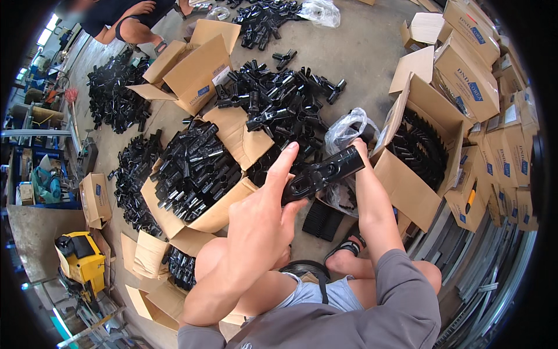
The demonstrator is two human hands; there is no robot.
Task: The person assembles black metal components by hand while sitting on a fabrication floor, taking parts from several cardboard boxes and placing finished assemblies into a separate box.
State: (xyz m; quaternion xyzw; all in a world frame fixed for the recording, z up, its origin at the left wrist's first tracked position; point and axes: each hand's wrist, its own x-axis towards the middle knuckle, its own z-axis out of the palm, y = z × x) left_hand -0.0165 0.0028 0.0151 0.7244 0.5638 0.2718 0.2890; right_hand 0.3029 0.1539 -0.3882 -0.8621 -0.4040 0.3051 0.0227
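The left hand (261, 212) is closed on a black tubular part (325, 173), pinching its near left end between the thumb and the fingers, with the index finger stretched out past it. The part is tilted, its far right end raised in front of the right forearm, perhaps so that its holes and open end can be seen. The right hand (360, 145) is at the clear plastic bag (349, 131), just beyond that end; its fingers are mostly hidden, so I cannot tell whether they grip the film.

Just right of the bag an open carton (401, 185) holds black parts (415, 148) in curved, neat rows, probably arranged that way to save room. A ribbed black stack (322, 220) lies on the floor between it and the person's legs.

To the left, another open carton (221, 210) is heaped with loose black fittings (200, 168), its flaps spread, likely to leave the contents within easy reach. Beyond it a loose pile (276, 99) covers the floor beside a far carton (195, 75). A co-worker (136, 23) crouches at the far left, near more heaps. Stacked cartons (505, 136) line the right side.
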